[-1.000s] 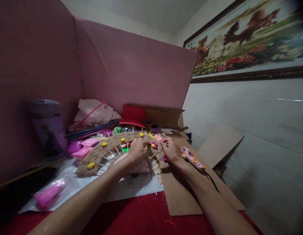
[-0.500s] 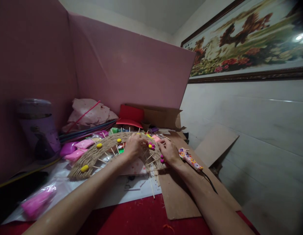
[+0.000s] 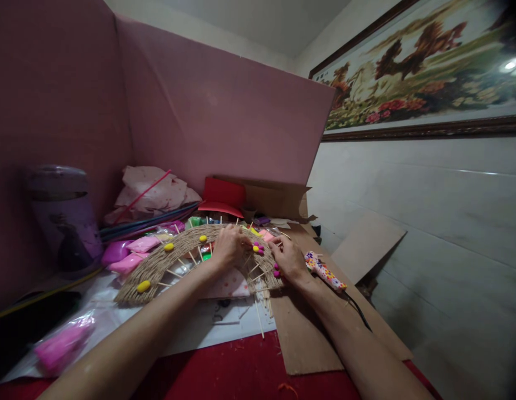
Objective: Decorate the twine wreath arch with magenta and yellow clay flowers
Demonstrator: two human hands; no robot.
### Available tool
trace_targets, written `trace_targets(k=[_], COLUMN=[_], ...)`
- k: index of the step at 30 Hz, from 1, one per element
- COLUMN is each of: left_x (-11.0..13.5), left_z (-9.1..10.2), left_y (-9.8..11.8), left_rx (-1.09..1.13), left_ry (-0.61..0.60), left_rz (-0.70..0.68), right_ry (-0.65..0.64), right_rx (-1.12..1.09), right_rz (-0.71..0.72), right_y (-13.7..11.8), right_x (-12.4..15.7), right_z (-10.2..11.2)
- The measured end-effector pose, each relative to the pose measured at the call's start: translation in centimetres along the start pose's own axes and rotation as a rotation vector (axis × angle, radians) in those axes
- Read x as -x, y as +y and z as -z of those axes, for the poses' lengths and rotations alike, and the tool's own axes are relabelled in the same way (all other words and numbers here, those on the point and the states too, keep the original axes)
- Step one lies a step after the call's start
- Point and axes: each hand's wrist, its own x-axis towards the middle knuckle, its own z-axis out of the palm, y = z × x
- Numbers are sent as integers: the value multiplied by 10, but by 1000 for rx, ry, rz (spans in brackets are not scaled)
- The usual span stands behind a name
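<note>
A fan-shaped arch of woven twine (image 3: 185, 239) on thin wooden sticks lies before me, dotted with yellow oval clay pieces (image 3: 169, 247). On its right part is a clay flower (image 3: 258, 248) with magenta petals round a yellow centre. My left hand (image 3: 230, 245) rests over the arch just left of this flower, fingers curled towards it. To the flower's right, my right hand (image 3: 287, 256) has its thumb and fingertips drawn together. Whatever either hand pinches is hidden or too small to name. More magenta pieces (image 3: 276, 270) sit beside the right hand.
A flower-patterned glue gun (image 3: 324, 271) with a black cord lies on cardboard (image 3: 307, 339) at the right. Bagged pink clay (image 3: 61, 347) and several clay packs (image 3: 130, 262) are on the left, near a purple tumbler (image 3: 64, 219). A red cloth (image 3: 216, 369) covers the front.
Both hands stay almost in place at the flower, with only tiny finger shifts. The view has moved very slightly.
</note>
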Motion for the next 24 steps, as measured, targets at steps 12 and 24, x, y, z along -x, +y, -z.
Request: trace_targets(k=[12, 24], left_x=[22, 28], left_z=[16, 20], left_y=[14, 20], left_rx=[-245, -346], left_ry=[29, 10], left_rz=[-120, -101], right_ry=[-23, -12], right_rx=[33, 40], right_rz=[-38, -16], right_y=[-4, -5], right_x=[1, 0], right_z=[3, 4])
